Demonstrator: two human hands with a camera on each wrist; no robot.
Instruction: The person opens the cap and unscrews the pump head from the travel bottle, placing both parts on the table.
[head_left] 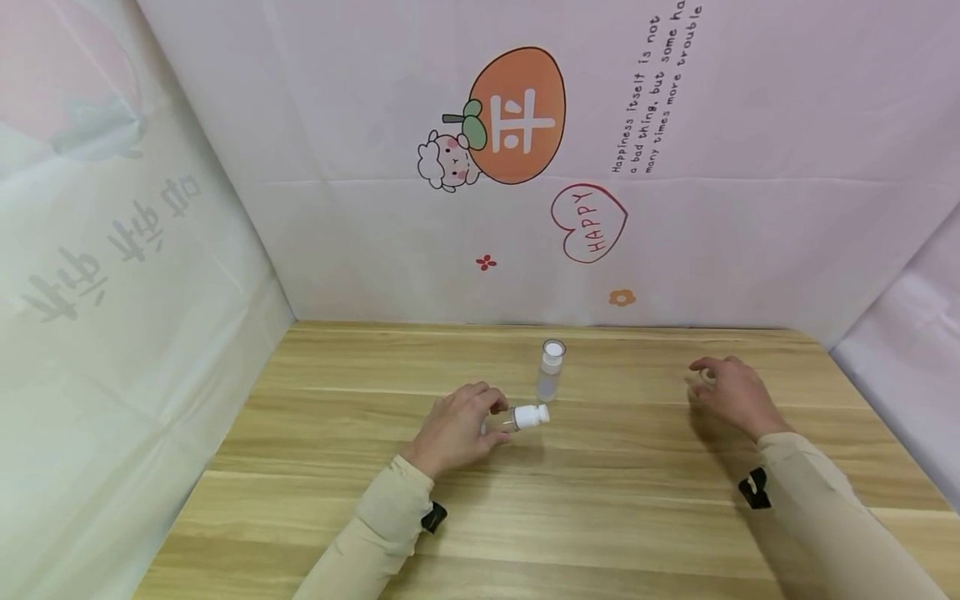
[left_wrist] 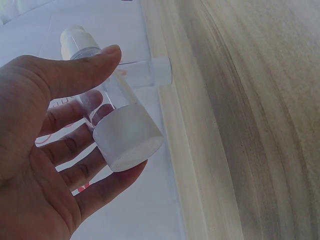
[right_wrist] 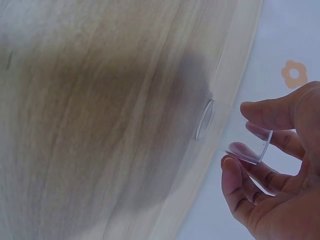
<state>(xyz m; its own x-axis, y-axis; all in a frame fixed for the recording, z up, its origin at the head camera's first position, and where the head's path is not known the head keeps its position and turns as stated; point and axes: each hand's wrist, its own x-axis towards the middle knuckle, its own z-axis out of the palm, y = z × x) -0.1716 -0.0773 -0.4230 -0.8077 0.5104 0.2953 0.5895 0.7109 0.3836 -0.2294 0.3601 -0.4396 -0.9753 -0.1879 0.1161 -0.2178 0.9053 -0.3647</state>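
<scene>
The left hand [head_left: 454,425] is gripping a pump bottle [head_left: 531,416] while the right hand [head_left: 738,398], holding a clear cap [head_left: 707,377] toward the tabletop's [head_left: 615,500] far-right corner, is apparently setting it down, likely needing gentle release next.

We see a wooden table [head_left: 615,517], white cloth [head_left: 375,250] standing along its back, left and right edges. Above the back edge, we find a printed fruit [head_left: 519,115], sheep [head_left: 447,160], heart [head_left: 589,223], red flower [head_left: 487,263] and orange flower [head_left: 622,297].
</scene>
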